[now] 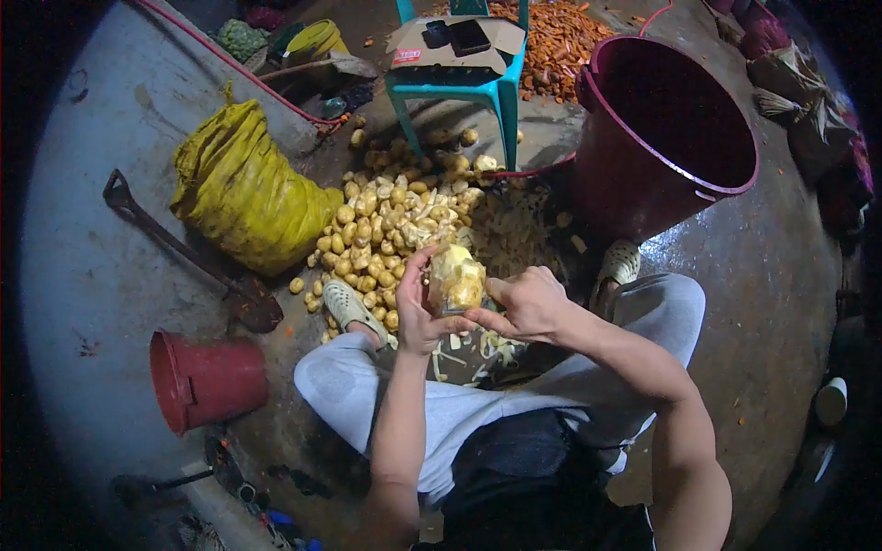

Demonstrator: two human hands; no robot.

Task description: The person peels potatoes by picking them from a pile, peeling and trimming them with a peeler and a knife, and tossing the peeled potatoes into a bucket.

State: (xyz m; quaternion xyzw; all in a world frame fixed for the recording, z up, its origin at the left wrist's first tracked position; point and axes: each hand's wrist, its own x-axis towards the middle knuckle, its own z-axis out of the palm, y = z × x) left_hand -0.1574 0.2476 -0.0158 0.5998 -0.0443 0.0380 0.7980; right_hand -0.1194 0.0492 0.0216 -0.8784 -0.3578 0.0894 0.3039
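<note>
My left hand (pixel 421 308) is closed around a large, partly peeled potato (pixel 457 280), pale yellow on top with brown skin lower down. My right hand (pixel 531 305) grips a small knife (pixel 456 310), whose greyish blade lies along the underside of the potato; its handle is mostly hidden by the fingers. The right thumb reaches toward the potato's lower edge. Beyond my hands, a pile of potatoes (pixel 363 243) covers the floor, some with skin and some peeled. Strips of peel (pixel 510 230) lie scattered to its right and between my legs.
A yellow sack (pixel 243 188) and a shovel (pixel 170 234) are at left, above a red bucket (pixel 216 378). A tall maroon bin (pixel 634 138) stands at right. Behind the potatoes is a teal chair (pixel 503 106) bearing cardboard and phones; carrots (pixel 560 46) are heaped beyond.
</note>
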